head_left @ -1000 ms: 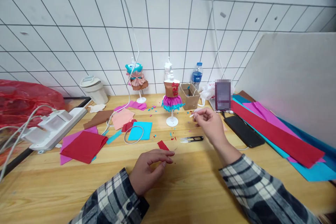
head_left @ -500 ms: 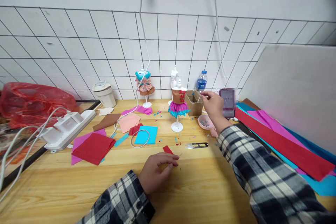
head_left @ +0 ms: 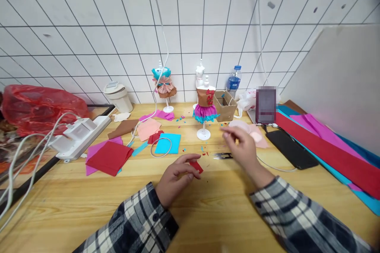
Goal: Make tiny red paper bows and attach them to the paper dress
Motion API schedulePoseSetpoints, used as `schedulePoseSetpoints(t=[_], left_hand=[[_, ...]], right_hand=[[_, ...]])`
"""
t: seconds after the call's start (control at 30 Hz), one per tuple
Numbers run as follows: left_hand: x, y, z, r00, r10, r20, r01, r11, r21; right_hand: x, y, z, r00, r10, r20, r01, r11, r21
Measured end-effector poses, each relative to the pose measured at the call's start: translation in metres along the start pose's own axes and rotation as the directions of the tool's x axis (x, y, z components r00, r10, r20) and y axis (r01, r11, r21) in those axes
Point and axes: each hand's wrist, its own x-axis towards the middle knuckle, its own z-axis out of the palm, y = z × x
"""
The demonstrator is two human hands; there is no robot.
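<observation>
My left hand is low in the middle, its fingers curled around a small red paper piece. The index finger lies above the piece and the other fingers below. My right hand hovers over the table to the right, slightly blurred, fingertips pinched together; anything between them is too small to make out. Beneath it, black-handled thread snips lie partly covered. Just beyond stands a small white dress form in a brown top with red bows and a magenta skirt edged with blue.
Behind are a dressed form, a cardboard box and a water bottle. Left lie red sheets, a blue square with a ring on it, and a power strip. Right are a phone, black pouch and long strips.
My right hand has come back from beside the cardboard box toward me, uncovering the pink dish area. The red piece now shows between my left fingers. The view has tilted down.
</observation>
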Motion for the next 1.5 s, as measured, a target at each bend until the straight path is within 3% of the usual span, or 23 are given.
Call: schedulePoseSetpoints(t=[0.03, 0.1, 0.23, 0.37, 0.6, 0.7, 0.8, 0.9, 0.97, 1.07, 1.17, 1.3, 1.43, 1.5], left_hand=[[0.000, -0.001, -0.001, 1.000, -0.004, 0.009, 0.004, 0.998, -0.070], [0.001, -0.004, -0.001, 1.000, -0.007, 0.022, 0.011, 0.982, -0.191], [0.002, -0.007, -0.002, 0.998, -0.010, 0.054, 0.026, 0.956, -0.291], [0.002, -0.005, -0.001, 0.997, -0.014, 0.075, 0.036, 0.949, -0.312], [0.004, -0.002, 0.000, 0.993, -0.016, 0.113, 0.048, 0.957, -0.288], [0.004, -0.001, 0.000, 0.992, -0.007, 0.126, 0.042, 0.960, -0.278], [0.003, 0.002, 0.000, 0.990, -0.006, 0.141, 0.041, 0.968, -0.248], [0.003, 0.005, 0.000, 0.987, -0.030, 0.157, 0.059, 0.982, -0.178], [0.004, 0.007, 0.000, 0.989, -0.053, 0.136, 0.067, 0.993, -0.099], [0.004, 0.010, 0.002, 0.995, -0.051, 0.089, 0.042, 0.994, 0.104], [0.005, 0.014, 0.006, 0.995, 0.013, 0.098, -0.048, 0.930, 0.364], [0.005, 0.019, 0.010, 0.982, 0.108, 0.152, -0.178, 0.793, 0.583], [0.006, 0.021, 0.011, 0.984, 0.111, 0.136, -0.164, 0.858, 0.488], [0.006, 0.020, 0.009, 0.996, 0.041, 0.074, -0.068, 0.912, 0.405]], right_hand=[[-0.018, -0.010, 0.004, 0.993, 0.031, 0.118, -0.043, 0.994, 0.099], [-0.044, -0.025, 0.011, 0.931, 0.083, 0.356, -0.181, 0.951, 0.252], [-0.060, -0.041, 0.017, 0.788, 0.082, 0.611, -0.382, 0.842, 0.380], [-0.059, -0.046, 0.019, 0.718, 0.111, 0.687, -0.536, 0.718, 0.444], [-0.066, -0.043, 0.025, 0.611, 0.238, 0.755, -0.721, 0.562, 0.406], [-0.065, -0.043, 0.025, 0.642, 0.229, 0.732, -0.691, 0.586, 0.422], [-0.064, -0.045, 0.024, 0.713, 0.197, 0.673, -0.604, 0.659, 0.448], [-0.064, -0.046, 0.022, 0.749, 0.179, 0.637, -0.519, 0.757, 0.397], [-0.064, -0.045, 0.021, 0.798, 0.135, 0.587, -0.375, 0.874, 0.309], [-0.064, -0.042, 0.017, 0.864, -0.025, 0.504, -0.036, 0.993, 0.112], [-0.064, -0.042, 0.014, 0.852, -0.104, 0.512, 0.141, 0.989, -0.034], [-0.065, -0.046, 0.013, 0.806, -0.074, 0.587, 0.157, 0.983, -0.091], [-0.062, -0.044, 0.012, 0.759, -0.049, 0.649, 0.098, 0.994, -0.039], [-0.059, -0.040, 0.010, 0.787, -0.035, 0.617, 0.050, 0.999, -0.008]])
